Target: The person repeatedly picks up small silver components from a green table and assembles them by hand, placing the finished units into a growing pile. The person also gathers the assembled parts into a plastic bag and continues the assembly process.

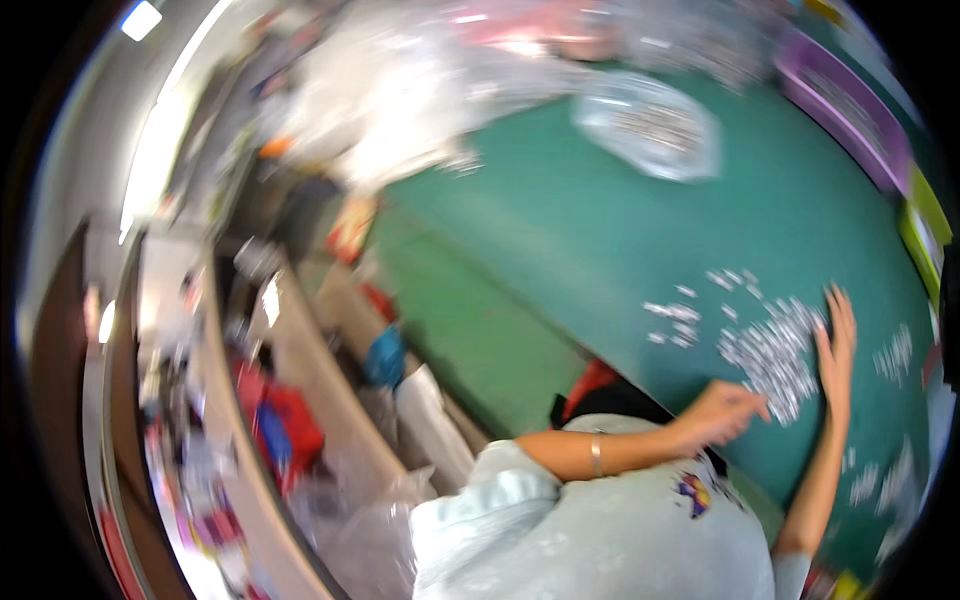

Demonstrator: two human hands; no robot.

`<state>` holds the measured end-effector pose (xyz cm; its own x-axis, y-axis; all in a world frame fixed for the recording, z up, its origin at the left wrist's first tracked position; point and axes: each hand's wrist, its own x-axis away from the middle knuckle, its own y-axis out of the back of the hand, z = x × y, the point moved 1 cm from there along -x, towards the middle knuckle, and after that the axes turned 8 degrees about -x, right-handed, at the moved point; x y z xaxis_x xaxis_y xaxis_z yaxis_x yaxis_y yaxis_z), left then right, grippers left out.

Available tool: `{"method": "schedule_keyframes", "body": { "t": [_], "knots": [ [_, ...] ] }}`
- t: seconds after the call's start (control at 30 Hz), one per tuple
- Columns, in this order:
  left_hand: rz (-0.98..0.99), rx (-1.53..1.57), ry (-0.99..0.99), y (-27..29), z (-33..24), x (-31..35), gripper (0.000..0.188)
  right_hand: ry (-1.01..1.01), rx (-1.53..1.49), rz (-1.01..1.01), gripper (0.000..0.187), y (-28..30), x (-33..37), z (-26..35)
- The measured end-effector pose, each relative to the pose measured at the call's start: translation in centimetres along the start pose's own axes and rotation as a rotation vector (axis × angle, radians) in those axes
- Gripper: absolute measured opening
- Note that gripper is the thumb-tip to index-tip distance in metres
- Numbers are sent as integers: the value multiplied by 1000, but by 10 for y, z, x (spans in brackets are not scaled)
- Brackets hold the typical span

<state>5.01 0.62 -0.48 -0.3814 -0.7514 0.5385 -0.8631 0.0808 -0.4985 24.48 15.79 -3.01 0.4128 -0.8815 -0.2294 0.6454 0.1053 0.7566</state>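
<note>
The green bench takes up most of the right half of the view. Its left edge slants from the heap of plastic down to the person's waist, with a strip of green floor between it and the shelving. The pale shirt stands close against the near edge. A blurred heap of clear plastic bags covers the far left corner, reaching along the back. Near the far side lies a clear bag of small pieces; a broad stretch of green surface runs between it and the work in front. On the right border, a purple bin and a lime-green bin line up.

The right hand lies along the right side of the pile, its fingers extended and gripping nothing. The left hand is at the pile's near left side, fingers curled with the tips close together; blur hides whether they pinch a piece. The pile of small silvery pieces sits between the hands, well in from the left edge. Loose pieces lie scattered just left of it.
</note>
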Motion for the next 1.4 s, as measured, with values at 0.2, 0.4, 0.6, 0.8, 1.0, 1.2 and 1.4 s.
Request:
{"method": "schedule_keyframes", "body": {
  "t": [0.2, 0.4, 0.6, 0.8, 1.0, 1.2, 1.4],
  "knots": [
    [-29, 114, -127, 5, 22, 10, 39, 28, -200, 315, 56, -4, 52, 38],
    [-47, 202, -204, 11, 33, 10, 39, 145, -92, 211, 43, -18, 71, 43],
    [-13, 218, -202, 24, 27, 19, 25, 201, -85, 71, 28, -55, 59, 62],
    [70, 177, -220, 44, 13, 18, 18, 346, 193, -1, 38, -38, 55, 105],
    [138, 146, -242, 61, 2, 24, 19, 409, 362, -91, 38, -46, 64, 108],
    [174, 171, -179, 69, -5, 38, 12, 190, 342, -120, 27, -63, 82, 44],
    [158, 81, -183, 70, -15, 45, 16, 250, 230, -229, 13, -54, 68, 104]
  ]
}}
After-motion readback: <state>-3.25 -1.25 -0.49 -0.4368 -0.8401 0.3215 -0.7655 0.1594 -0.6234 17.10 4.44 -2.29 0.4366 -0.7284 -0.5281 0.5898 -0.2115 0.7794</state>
